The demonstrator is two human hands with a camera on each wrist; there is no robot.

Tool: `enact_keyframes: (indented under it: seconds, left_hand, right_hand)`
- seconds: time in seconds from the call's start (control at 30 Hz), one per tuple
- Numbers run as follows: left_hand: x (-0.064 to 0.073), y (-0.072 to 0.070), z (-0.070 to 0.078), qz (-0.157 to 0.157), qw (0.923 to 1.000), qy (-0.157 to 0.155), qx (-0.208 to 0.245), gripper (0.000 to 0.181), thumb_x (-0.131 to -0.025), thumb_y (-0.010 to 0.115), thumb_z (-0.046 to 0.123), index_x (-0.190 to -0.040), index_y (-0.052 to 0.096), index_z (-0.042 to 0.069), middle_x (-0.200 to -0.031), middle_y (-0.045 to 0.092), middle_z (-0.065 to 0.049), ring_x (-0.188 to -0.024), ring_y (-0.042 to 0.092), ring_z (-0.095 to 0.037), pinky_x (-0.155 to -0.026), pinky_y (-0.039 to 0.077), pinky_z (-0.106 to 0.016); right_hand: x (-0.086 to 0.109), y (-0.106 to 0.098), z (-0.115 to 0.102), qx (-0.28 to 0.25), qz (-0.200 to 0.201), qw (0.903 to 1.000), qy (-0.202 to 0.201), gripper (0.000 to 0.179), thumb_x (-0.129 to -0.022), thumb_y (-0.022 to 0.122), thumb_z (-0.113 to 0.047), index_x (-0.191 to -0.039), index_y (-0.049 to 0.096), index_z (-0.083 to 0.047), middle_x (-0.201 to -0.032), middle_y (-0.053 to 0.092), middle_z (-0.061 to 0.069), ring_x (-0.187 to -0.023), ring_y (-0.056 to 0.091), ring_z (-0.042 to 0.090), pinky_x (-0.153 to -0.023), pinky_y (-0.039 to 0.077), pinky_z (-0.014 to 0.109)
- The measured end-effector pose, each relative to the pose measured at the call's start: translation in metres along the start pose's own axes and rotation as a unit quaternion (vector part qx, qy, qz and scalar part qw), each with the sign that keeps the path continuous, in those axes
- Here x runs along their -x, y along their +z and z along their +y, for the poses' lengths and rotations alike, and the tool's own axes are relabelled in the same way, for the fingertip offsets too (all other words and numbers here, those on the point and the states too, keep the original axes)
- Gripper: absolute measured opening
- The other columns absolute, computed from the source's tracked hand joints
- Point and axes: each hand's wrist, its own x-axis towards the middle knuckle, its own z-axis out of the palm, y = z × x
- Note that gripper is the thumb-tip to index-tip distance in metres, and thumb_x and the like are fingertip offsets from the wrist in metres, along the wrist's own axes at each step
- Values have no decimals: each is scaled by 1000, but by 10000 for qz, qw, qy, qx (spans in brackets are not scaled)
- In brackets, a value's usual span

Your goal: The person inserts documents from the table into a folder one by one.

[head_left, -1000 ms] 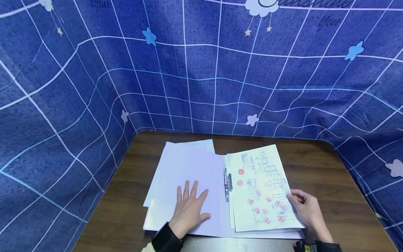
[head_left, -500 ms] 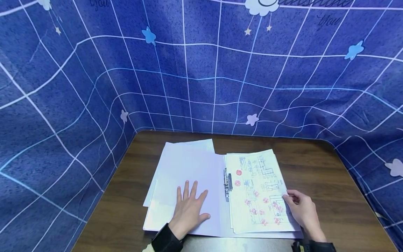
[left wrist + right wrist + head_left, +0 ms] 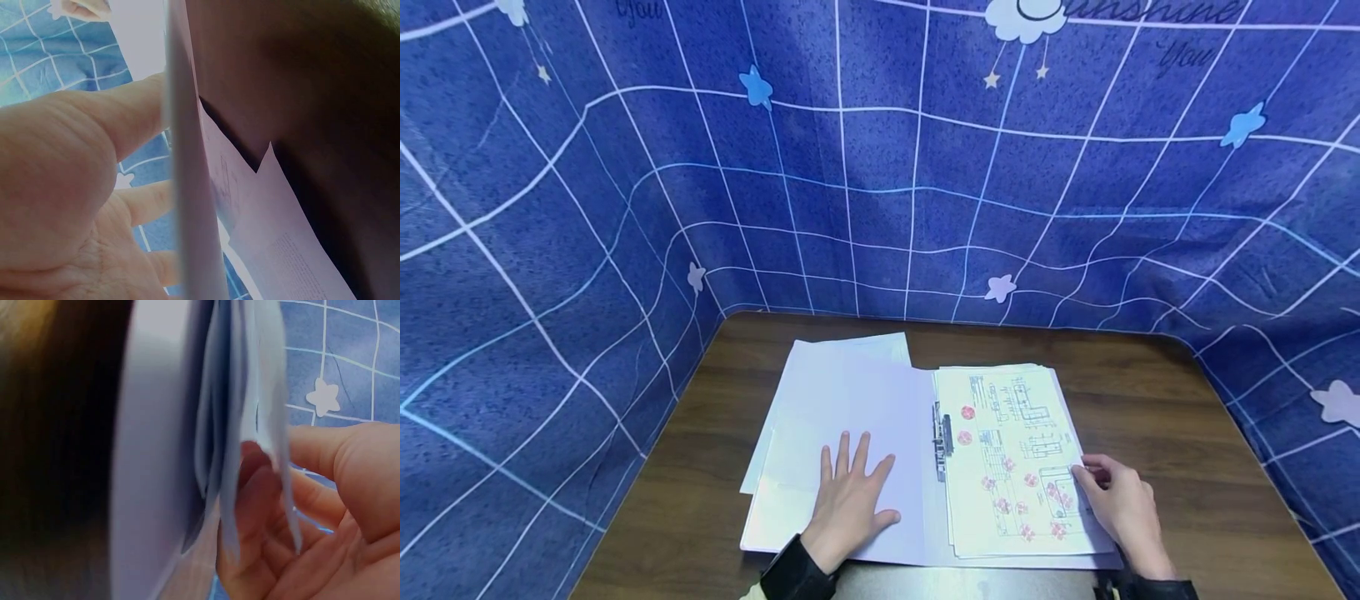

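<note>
A pale lavender file folder (image 3: 842, 392) lies spread on the table, with a metal clip (image 3: 942, 442) near its fold. My left hand (image 3: 850, 504) rests on the left cover, palm down and fingers spread. The right side bears a stack of papers whose top sheet (image 3: 1000, 458) shows line drawings and red stamp marks. At that sheet's right edge, my right hand (image 3: 1123, 504) pinches the paper between thumb and fingers. The right wrist view shows the lifted sheet (image 3: 273, 375) between thumb and fingers, with other pages beside it.
Loose papers (image 3: 891, 346) stick out from under the folder's left cover; the left wrist view shows printing on these papers (image 3: 250, 194). The brown wooden table (image 3: 1150, 392) is bordered by a blue curtain (image 3: 880, 208) with white lines and stars.
My right hand has moved a little left, and the top sheet has come down flatter and more in line with the stack. My left hand has stayed in place.
</note>
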Motion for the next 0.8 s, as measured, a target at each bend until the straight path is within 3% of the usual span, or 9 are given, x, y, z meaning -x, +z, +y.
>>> enact_keyframes:
  seconds: [0.1, 0.17, 0.27, 0.43, 0.67, 0.73, 0.8]
  left_hand:
    - [0, -1, 0, -21, 10000, 7, 14, 70, -76, 88, 46, -135, 68, 14, -151, 46, -30, -142, 33, -59, -110, 22, -77]
    - [-1, -1, 0, -39, 10000, 7, 32, 70, -77, 88, 46, -135, 67, 14, -151, 45, -30, -142, 32, -59, -110, 22, -77]
    - [-1, -2, 0, -75, 10000, -5, 54, 69, -77, 87, 46, -135, 67, 14, -152, 45, -30, -142, 32, -59, -110, 22, -77]
    - [-2, -3, 0, -144, 9999, -41, 72, 70, -78, 87, 46, -136, 67, 14, -152, 45, -30, -143, 30, -59, -110, 20, -77]
    - [0, -2, 1, -124, 9999, -35, 74, 71, -77, 87, 47, -136, 67, 15, -153, 44, -31, -143, 30, -59, -110, 20, -78]
    - [1, -2, 1, -97, 9999, -13, 55, 71, -77, 87, 47, -136, 67, 15, -152, 44, -31, -143, 30, -59, -109, 21, -78]
    - [1, -2, 2, -74, 10000, 12, 32, 70, -77, 86, 47, -136, 67, 15, -152, 45, -31, -142, 31, -59, -109, 23, -77]
  right_hand:
    - [4, -4, -2, 218, 76, 9997, 44, 42, -98, 69, -29, -129, 67, -2, -104, 71, 20, -89, 66, 37, -62, 46, 44]
    - [8, -6, -5, 344, 283, 9989, -134, 41, -97, 69, -29, -128, 67, -4, -107, 68, 22, -91, 63, 39, -61, 47, 48]
    - [15, -4, -16, 351, 834, 9930, -761, 37, -94, 73, -25, -124, 69, -3, -111, 62, 27, -97, 57, 45, -63, 48, 56]
    - [26, 19, -46, 284, 1516, 9652, -2110, 34, -84, 84, -20, -114, 76, -5, -114, 63, 28, -97, 52, 48, -70, 45, 57]
    - [53, 70, -82, 647, 1395, 9409, -3018, 46, -73, 92, -32, -112, 77, -14, -125, 62, 25, -101, 57, 50, -74, 48, 58]
    - [60, 81, -89, 759, 1310, 9368, -3153, 51, -72, 93, -38, -115, 77, -16, -128, 60, 27, -106, 57, 54, -77, 49, 63]
    - [67, 87, -95, 881, 1097, 9398, -3113, 55, -72, 92, -44, -119, 76, -18, -133, 57, 28, -114, 54, 57, -84, 47, 67]
